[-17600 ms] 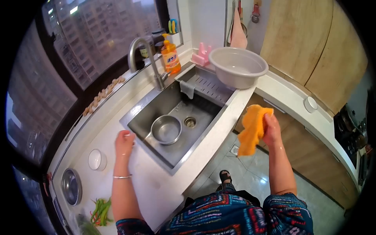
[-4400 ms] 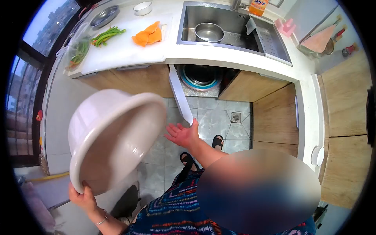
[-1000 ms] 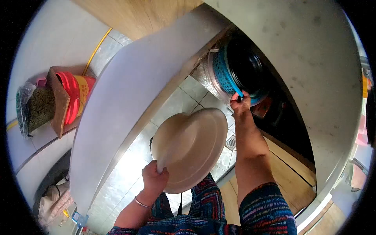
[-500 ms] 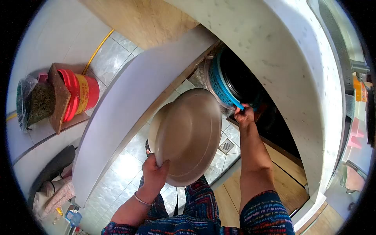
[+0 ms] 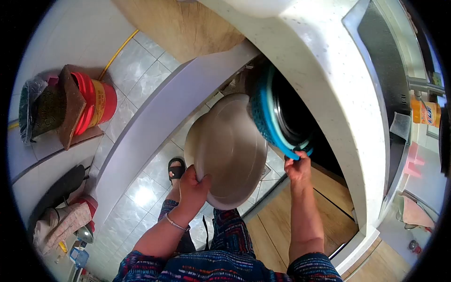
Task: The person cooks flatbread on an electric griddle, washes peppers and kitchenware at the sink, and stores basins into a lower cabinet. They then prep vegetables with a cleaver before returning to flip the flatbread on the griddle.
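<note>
Blue basket [image 5: 268, 123] has tipped nearer the basin [image 5: 230, 145], apparently loosened; left hand [image 5: 193, 189] clenches basin, right hand [image 5: 299, 167] basket.

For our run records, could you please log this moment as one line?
left hand: holds pale basin by rim; right hand: holds blue basket at rim; cabinet door: open

at left, a red bucket [image 5: 110, 101] with a yellow band [image 5: 98, 101] is sitting beside a brown panel [image 5: 70, 115]; a dark bin [image 5: 50, 113] is standing on the panel's other side, and a yellow hose [image 5: 119, 53] is passing behind them. at right, an orange soap bottle [image 5: 425, 113] is standing near a metal tap [image 5: 425, 86], a grey cloth [image 5: 400, 125] is hanging inside a sink [image 5: 386, 66], and a pink rack [image 5: 413, 160] is sitting near a pink cloth [image 5: 416, 212].
</note>
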Demonstrator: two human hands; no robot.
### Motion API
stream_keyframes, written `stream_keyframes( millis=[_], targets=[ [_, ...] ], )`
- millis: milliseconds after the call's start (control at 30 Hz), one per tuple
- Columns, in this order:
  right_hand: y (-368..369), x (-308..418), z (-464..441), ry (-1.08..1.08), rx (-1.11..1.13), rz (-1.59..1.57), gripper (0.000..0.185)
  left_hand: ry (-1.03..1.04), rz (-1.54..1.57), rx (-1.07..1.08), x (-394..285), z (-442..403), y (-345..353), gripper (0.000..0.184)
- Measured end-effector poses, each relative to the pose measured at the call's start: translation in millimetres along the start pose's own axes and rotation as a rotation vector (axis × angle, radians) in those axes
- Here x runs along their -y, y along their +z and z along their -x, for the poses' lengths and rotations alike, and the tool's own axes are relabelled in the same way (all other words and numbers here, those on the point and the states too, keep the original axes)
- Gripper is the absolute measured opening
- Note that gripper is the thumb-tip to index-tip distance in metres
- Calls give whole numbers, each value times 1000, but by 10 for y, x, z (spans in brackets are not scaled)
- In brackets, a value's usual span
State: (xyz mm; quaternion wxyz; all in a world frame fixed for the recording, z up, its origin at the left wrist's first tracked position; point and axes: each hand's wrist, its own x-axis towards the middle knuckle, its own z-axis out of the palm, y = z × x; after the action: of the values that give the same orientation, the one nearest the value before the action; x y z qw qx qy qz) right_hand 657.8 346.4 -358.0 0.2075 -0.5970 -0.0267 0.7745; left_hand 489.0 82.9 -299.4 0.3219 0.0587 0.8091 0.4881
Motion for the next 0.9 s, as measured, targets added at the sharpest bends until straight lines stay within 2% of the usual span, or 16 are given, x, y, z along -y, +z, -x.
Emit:
stream_keyframes(
  millis=[133,167,200,267,300,367,400,433,467,567,633,667,733,767,800,900],
  targets=[
    [-30,-154,498,-109,-54,85,16,-88,-36,65,-51,22,-48,18],
    [-145,-146,604,-66,34,104,19,-134,-89,77,-107,39,-50,18],
    [-202,-203,655,-72,-21,65,20,-129,-91,81,-58,53,-30,18],
    [-436,-325,774,-61,100,87,24,41,69,-22,207,-2,63,14],
    [-386,-402,922,-76,87,132,27,46,69,-20,263,-40,78,14],
    [-329,-536,1222,-81,57,196,36,264,-158,-25,399,-140,98,17],
    [-519,-582,1234,-51,40,193,40,269,-155,-20,668,-218,163,17],
    [-598,-615,1303,-29,91,188,42,172,204,2,1039,-309,263,19],
    [-656,-644,1363,-6,141,182,43,105,371,33,1157,-332,261,21],
    [-700,-700,1665,-26,75,211,48,-73,588,172,831,-293,46,31],
    [-867,-765,1785,-11,81,213,51,-331,742,241,517,-295,-93,25],
    [-946,-798,1842,4,90,221,54,-329,738,244,513,-325,-91,25],
    [-1013,-856,2018,-11,49,262,52,-181,501,274,533,-363,-84,24],
    [-1048,-881,2124,-26,9,307,49,8,306,172,519,-376,-7,21],
    [-1128,-909,2243,-21,6,302,49,4,300,175,423,-382,22,21],
    [-1469,-927,2560,9,-44,279,50,166,-36,237,182,-484,99,15]
  ],
)
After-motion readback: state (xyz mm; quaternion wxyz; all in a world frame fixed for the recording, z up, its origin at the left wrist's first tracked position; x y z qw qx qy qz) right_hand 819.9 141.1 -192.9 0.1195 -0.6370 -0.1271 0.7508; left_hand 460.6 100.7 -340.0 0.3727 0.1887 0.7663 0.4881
